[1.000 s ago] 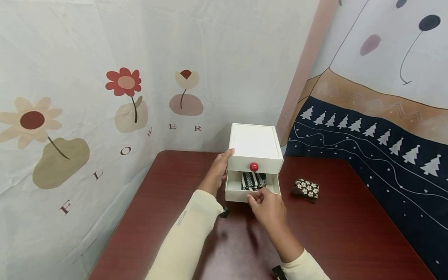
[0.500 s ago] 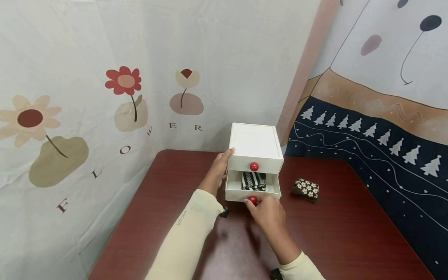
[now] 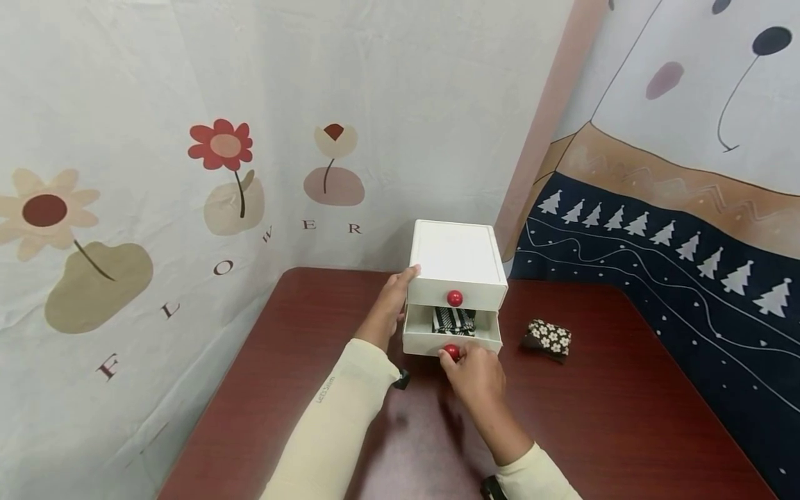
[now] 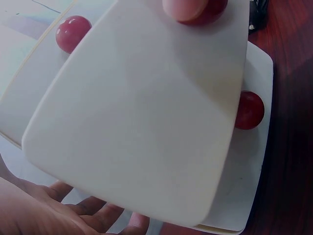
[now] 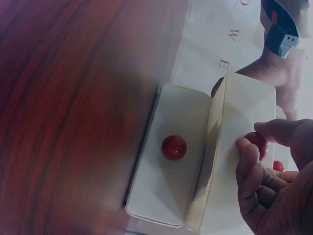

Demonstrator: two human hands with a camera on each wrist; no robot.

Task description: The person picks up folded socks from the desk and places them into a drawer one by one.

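At the pulled-out drawer [image 3: 420, 342], I see the right hand [image 3: 478, 376] pinching the red knob [image 3: 450, 351]. Striped cloth [image 3: 453, 320] lies inside, just behind that grip; leftward, the left hand [image 3: 389, 304] rests, fingers extended, against the cabinet [image 3: 456, 250].

In the middle of the head view, the open drawer [image 3: 420, 344] has room on both sides of the striped cloth [image 3: 453, 321], but the top drawer [image 3: 431, 294] hangs over its back. The left hand [image 3: 386, 305] blocks the left side, the right hand [image 3: 478, 375] the front; on the right, a gap of table [image 3: 612, 403] reaches the flowered pouch [image 3: 547, 339].
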